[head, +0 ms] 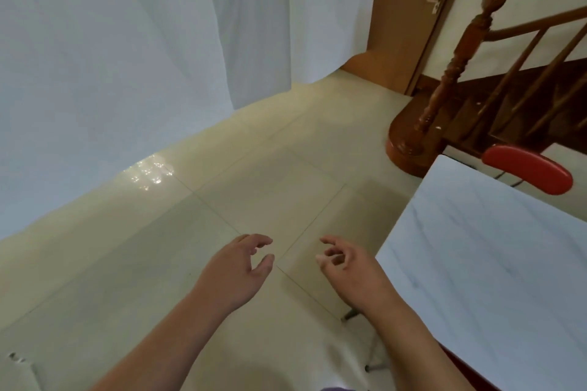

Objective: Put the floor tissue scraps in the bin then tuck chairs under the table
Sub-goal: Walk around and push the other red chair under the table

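So, going left to right: far left is a big white curtain [111, 57] hanging down to the tile floor [270, 174]. I can't spot any tissue scraps or a bin, so my guess is that part's done or just out of view. Left hand [235, 270] hovers over the floor near the middle, fingers loosely curled and half open, holding nothing. Right hand [349, 270] is just beside the table [492, 263] edge, same loose curl, empty too, probably between grabs. Far right, a red chair [529, 168] back peeks over the table's far side, close against it, with stairs [476, 105] beyond.
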